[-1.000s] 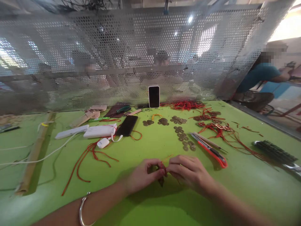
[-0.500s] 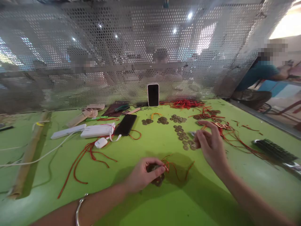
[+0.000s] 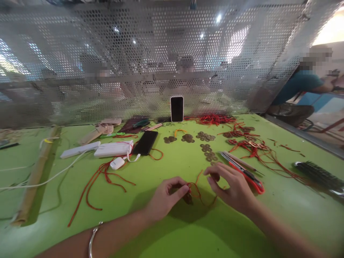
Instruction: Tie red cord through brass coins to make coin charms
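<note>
My left hand (image 3: 169, 199) is closed in a pinch on a small bunch of round bronze-coloured coins (image 3: 188, 198) with red cord (image 3: 197, 190) tied at them. Loose ends of that cord trail to the right over the green table. A short gap away, my right hand (image 3: 232, 182) has its thumb and fingers curled around a single coin (image 3: 215, 176), partly hidden by the fingers. Just beyond the right hand lie small groups of holed coins (image 3: 210, 156), the lowest partly covered by my fingers. An orange-red utility knife (image 3: 245, 173) rests beside my right hand.
A phone (image 3: 177, 109) stands against the perforated metal screen (image 3: 150, 82). Another black phone (image 3: 145, 142), a white power bank (image 3: 114, 148) and a bamboo pole (image 3: 37, 175) are on the left. Tangled red cords (image 3: 215, 119) and a black brush (image 3: 318, 175) lie right. A person sits far right.
My right hand has moved from the coin groups down and left toward my left hand, now with a coin in its fingers. The utility knife has come into view. My left hand has tilted the bunch.
</note>
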A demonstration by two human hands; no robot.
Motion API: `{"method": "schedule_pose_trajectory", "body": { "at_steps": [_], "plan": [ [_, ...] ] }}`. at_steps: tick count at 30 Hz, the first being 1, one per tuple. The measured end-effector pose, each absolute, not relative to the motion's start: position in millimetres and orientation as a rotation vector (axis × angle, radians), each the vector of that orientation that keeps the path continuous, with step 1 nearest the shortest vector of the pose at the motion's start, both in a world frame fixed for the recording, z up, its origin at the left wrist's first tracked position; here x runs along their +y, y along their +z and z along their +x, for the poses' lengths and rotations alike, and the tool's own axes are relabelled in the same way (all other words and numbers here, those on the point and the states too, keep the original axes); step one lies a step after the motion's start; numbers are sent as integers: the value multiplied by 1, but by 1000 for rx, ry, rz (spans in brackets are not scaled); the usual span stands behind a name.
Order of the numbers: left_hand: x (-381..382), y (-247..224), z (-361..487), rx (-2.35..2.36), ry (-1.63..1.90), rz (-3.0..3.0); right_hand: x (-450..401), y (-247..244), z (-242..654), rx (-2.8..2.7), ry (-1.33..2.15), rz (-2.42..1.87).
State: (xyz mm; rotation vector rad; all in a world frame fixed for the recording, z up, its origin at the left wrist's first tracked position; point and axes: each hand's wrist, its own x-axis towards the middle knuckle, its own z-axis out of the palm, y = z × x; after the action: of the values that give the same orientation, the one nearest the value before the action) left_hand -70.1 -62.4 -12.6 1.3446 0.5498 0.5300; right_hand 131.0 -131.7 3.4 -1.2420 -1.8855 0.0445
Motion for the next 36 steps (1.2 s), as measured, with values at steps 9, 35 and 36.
{"method": "schedule_pose_trajectory", "body": {
  "at_steps": [9,35,36],
  "plan": [
    [-59,-16,-70,655,622,1232,-141,-9,103,-2123,109,-1255],
    [-60,-15,-70,753,754,1496,-147,12,93,-1693,680,-1195],
    [-60,-15,-70,747,762,1503,-148,14,94,-1651,710,-1129]
  ]
}}
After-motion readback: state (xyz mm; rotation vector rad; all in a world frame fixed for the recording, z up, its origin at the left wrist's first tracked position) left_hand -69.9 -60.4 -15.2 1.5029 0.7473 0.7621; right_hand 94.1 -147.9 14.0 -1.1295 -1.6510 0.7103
